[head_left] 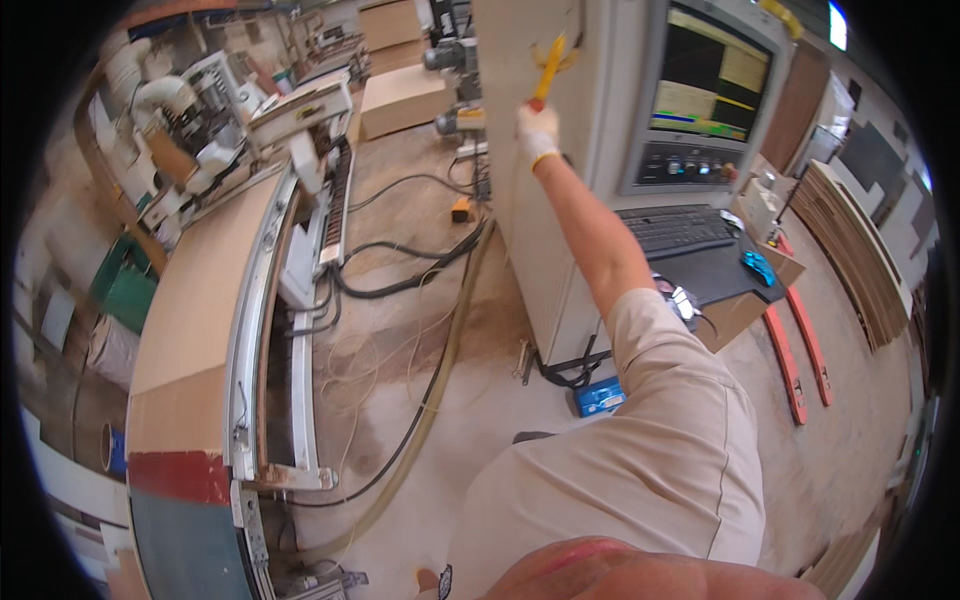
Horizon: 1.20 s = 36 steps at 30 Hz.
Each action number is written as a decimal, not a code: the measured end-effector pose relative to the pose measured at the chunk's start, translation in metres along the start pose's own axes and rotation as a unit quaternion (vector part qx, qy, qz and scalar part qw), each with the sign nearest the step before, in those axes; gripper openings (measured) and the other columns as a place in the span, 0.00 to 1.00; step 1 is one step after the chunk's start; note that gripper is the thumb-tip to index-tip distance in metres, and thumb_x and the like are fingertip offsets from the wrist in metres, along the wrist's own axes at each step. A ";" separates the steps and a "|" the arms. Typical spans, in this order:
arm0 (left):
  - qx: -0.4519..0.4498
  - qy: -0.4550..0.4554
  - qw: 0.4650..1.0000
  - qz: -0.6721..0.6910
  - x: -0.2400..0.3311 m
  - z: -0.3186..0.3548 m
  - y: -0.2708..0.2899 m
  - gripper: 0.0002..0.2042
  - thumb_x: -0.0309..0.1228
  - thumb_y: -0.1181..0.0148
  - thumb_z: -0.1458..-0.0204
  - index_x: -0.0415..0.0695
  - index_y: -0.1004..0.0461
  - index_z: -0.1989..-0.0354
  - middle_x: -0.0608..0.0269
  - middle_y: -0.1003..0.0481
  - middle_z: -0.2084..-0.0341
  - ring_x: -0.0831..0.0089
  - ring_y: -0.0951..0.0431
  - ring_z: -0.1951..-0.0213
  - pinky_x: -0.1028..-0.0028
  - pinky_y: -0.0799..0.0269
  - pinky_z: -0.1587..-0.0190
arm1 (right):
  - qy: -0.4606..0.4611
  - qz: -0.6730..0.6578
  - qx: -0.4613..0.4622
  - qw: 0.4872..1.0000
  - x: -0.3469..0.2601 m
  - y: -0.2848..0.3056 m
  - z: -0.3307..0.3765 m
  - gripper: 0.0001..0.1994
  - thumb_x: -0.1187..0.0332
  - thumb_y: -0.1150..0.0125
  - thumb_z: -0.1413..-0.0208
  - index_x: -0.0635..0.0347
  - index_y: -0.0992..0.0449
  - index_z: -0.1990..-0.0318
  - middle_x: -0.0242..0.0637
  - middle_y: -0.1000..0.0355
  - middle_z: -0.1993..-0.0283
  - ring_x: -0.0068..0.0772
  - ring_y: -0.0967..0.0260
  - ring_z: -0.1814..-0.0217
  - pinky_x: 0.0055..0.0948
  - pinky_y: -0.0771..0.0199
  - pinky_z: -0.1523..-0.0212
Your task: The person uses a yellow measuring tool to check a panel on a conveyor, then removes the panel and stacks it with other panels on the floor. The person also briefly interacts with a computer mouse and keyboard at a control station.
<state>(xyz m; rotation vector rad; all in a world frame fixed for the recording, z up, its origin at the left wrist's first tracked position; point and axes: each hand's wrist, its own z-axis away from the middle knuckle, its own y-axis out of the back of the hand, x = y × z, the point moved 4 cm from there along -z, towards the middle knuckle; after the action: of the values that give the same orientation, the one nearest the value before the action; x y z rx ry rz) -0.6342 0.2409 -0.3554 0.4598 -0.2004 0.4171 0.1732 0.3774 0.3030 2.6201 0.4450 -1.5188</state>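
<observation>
1. One hand is at work: my right hand, in a pale glove, is just past 12 o'clock from the middle of my view, fingers closed around the red lower end of a yellow tool.
2. My left hand does not show, so I cannot tell how its fingers stand.
3. The tool points upward, slightly toward 1 o'clock, against the side of the pale cabinet; its exact kind, and whether it hangs from anything, I cannot make out.
4. The step in hand, I judge, is handling this tool at arm's length beside the cabinet; taking it down or putting it up would look alike here.
5. The next move probably calls for a firm hold on the red end and a straight lift or lowering, with the tip clear of the panel.
6. Between 1 and 2 o'clock, the screen is lit; the keyboard, between 2 and 3, lies untouched.
7. Toward 9 o'clock, well apart from my hand, a long board lies along the machine bed.
</observation>
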 end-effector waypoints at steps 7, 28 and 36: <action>0.211 -0.231 0.896 0.316 0.152 -0.014 0.086 0.29 0.54 0.43 0.40 0.38 0.22 0.46 0.56 0.19 0.51 0.62 0.21 0.50 0.61 0.27 0.47 | 0.183 -0.134 -0.149 0.962 -0.124 -0.165 0.031 0.07 0.80 0.42 0.43 0.55 0.26 0.62 0.21 0.33 0.73 0.15 0.36 0.73 0.21 0.35 0.73; -0.070 -0.183 0.551 0.811 0.538 -0.043 0.367 0.28 0.55 0.59 0.32 0.40 0.30 0.44 0.51 0.26 0.56 0.52 0.25 0.48 0.51 0.28 0.40 | 0.059 0.164 -0.818 0.548 0.218 -0.371 0.361 0.26 0.61 0.36 0.47 0.57 0.33 0.41 0.54 0.34 0.43 0.59 0.26 0.50 0.50 0.26 0.49; 0.151 -0.021 0.672 0.725 0.469 -0.288 0.471 0.23 0.48 0.45 0.38 0.46 0.29 0.42 0.49 0.23 0.50 0.52 0.22 0.50 0.54 0.24 0.47 | -0.087 0.306 -0.812 0.490 0.334 -0.401 0.295 0.17 0.59 0.41 0.41 0.58 0.26 0.49 0.53 0.23 0.52 0.56 0.26 0.47 0.48 0.28 0.48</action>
<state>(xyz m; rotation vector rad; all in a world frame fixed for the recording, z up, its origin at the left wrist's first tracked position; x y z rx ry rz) -0.3898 0.9204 -0.2954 0.5617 -0.5396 2.0616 -0.0334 0.7670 -0.1031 0.8073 0.4343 -0.3903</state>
